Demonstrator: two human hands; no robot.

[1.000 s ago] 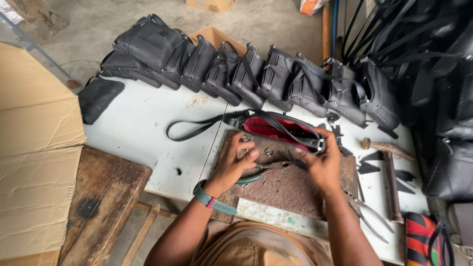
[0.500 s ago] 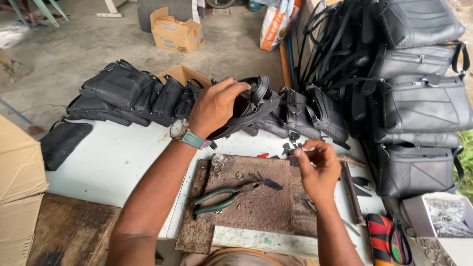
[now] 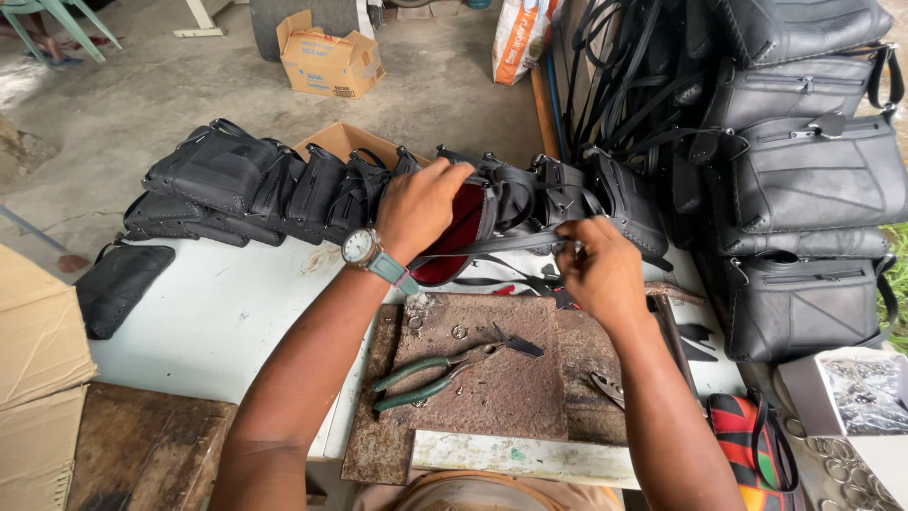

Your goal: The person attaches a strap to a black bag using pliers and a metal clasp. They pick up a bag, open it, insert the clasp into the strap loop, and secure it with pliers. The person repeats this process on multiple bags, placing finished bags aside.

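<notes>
left hand (image 3: 421,208) grips red-lined bag (image 3: 478,227) (open mouth) | right hand (image 3: 601,270) fingers pinch strap (image 3: 501,248)

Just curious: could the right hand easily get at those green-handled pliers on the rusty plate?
Probably yes. The green-handled pliers lie uncovered on the rusty plate, nothing over them; the right hand is just above, though busy with a strap.

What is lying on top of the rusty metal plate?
On the rusty metal plate lie green-handled pliers, small rings and a second tool, partly hidden by the right forearm.
</notes>
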